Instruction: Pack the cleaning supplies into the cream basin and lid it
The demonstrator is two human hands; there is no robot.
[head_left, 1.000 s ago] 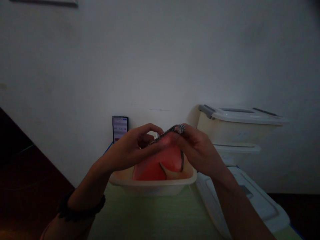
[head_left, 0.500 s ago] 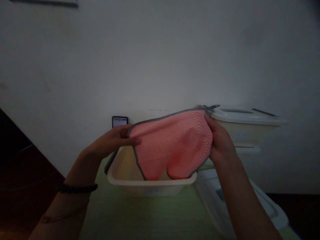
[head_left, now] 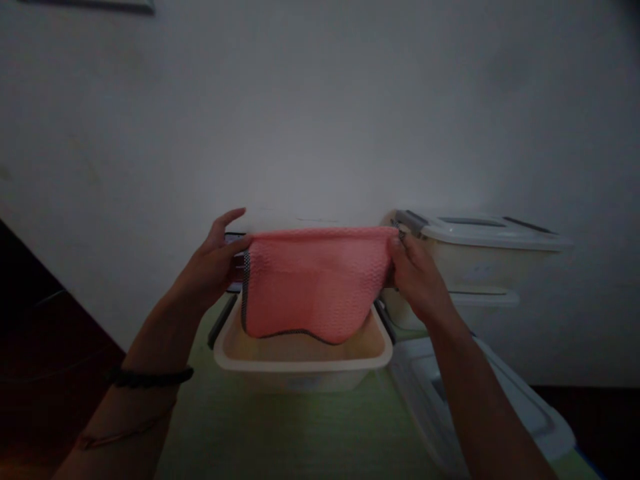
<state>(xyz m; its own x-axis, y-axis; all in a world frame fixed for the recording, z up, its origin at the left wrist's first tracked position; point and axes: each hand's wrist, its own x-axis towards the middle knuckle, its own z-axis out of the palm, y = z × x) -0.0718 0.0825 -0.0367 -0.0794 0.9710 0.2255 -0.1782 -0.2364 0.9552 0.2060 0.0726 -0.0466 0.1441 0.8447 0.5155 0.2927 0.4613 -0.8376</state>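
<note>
The bin stood open on the green counter, and the pink cloth hung above its opening, its top edge level and its dark-trimmed lower edge wavy. At the bin's left, the left hand pinched one upper corner of the cloth, one finger raised off it; at the bin's right, the right hand had its fingers closed on the other. A phone stood behind the bin's left end, partly hidden by the left hand. Right of the bin lay a lid, and behind that lid stood lidded containers near the wall
</note>
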